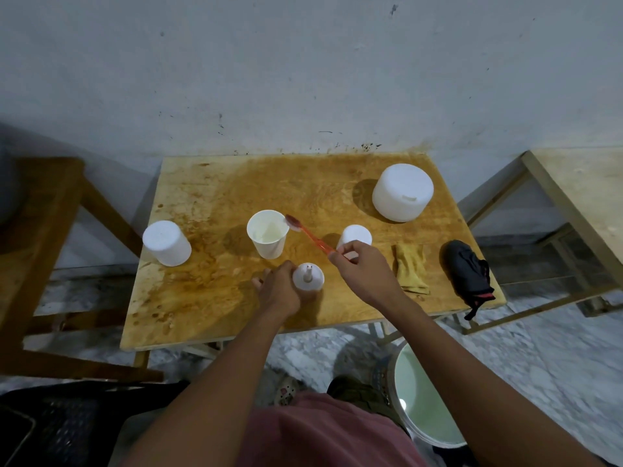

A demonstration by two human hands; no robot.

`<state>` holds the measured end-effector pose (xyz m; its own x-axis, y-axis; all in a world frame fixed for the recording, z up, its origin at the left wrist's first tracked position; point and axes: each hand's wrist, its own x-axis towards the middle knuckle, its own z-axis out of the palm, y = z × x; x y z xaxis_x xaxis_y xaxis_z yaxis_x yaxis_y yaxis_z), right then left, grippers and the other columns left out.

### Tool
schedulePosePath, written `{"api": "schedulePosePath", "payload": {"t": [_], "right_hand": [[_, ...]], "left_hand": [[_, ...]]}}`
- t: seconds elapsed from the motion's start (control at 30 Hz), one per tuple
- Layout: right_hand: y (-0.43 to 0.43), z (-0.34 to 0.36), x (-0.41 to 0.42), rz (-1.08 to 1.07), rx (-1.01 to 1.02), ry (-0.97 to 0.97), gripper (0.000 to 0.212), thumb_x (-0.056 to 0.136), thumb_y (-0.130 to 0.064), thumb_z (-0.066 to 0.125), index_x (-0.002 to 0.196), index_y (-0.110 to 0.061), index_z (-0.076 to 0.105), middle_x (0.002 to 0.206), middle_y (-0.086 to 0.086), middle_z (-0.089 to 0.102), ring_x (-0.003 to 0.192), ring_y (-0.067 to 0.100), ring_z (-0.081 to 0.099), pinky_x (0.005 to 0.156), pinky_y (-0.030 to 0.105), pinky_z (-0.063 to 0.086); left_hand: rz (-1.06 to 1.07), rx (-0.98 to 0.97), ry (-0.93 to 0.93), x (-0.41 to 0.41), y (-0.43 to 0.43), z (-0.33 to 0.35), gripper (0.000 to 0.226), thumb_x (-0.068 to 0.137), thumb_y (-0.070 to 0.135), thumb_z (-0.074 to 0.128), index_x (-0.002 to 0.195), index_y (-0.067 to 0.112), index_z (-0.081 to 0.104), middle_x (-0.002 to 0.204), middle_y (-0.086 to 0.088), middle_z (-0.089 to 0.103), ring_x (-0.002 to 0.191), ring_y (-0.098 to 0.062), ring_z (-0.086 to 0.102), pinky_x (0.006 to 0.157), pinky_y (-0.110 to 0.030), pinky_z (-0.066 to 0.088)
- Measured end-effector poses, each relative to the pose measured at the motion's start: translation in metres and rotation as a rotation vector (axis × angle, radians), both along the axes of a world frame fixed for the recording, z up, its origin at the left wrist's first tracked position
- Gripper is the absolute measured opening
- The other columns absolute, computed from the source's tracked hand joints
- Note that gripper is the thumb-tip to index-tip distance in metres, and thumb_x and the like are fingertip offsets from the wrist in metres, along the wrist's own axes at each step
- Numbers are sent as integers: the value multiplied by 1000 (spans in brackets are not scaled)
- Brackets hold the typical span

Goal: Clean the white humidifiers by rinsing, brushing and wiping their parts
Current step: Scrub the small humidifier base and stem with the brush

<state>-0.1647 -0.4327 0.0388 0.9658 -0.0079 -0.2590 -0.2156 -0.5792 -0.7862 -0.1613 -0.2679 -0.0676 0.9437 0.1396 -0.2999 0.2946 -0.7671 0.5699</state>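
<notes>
gripping a humidifier part (pixel 308 277), the left hand (pixel 278 287); right hand (pixel 362 268) pinching the toothbrush (pixel 309 233) over the cup (pixel 268 234).

A dim room: a scuffed grey wall (pixel 303 62) rises behind a stained wooden table (pixel 202 298). A paler table (pixel 580 183) stands to the right and brown wooden furniture (pixel 43 214) to the left, on a mottled grey-white floor (pixel 539 348).
</notes>
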Motion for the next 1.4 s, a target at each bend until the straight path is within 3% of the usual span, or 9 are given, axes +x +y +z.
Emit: {"api": "schedulePosePath", "payload": {"t": [0.2,0.43,0.67,1.0,1.13,1.4], "right_hand": [[32,10,28,156,-284,2,20,89,-43,51,95,-26,60,74,-8,65,69,14,61,58,27,40],[62,15,51,281,-613,-153,27,92,-38,49,101,-18,64,84,0,68,76,23,64,66,33,51],[82,19,76,422,-811,-249,26,92,-36,54,108,-20,68,93,1,70,81,24,66,65,29,44],[87,8,78,381,-678,-209,29,89,-36,57,115,-26,67,104,-2,70,92,22,66,68,29,44],[82,4,74,362,-557,-164,31,89,-36,57,118,-29,66,109,-5,70,96,19,65,78,34,54],[66,5,69,281,-391,-156,39,93,-49,51,125,-30,61,108,-7,70,98,17,65,82,39,55]], "left_hand": [[-22,76,90,4,-3,4,58,64,63,74,109,32,54,113,4,60,121,-23,41,88,-41,25],[-66,53,97,0,-2,8,63,71,61,73,120,28,50,124,2,56,130,-25,37,104,-48,25],[-61,-5,58,-1,1,1,64,68,61,75,118,29,51,124,4,57,126,-25,38,104,-49,27],[-31,-20,39,-2,0,3,64,69,57,77,119,26,52,126,4,57,127,-24,37,103,-46,26],[-34,-11,48,-1,0,3,64,70,57,76,121,27,51,127,3,56,128,-25,37,102,-46,26],[-15,40,66,-1,-3,3,61,69,62,74,116,30,52,123,3,59,127,-24,37,95,-44,24]]}}
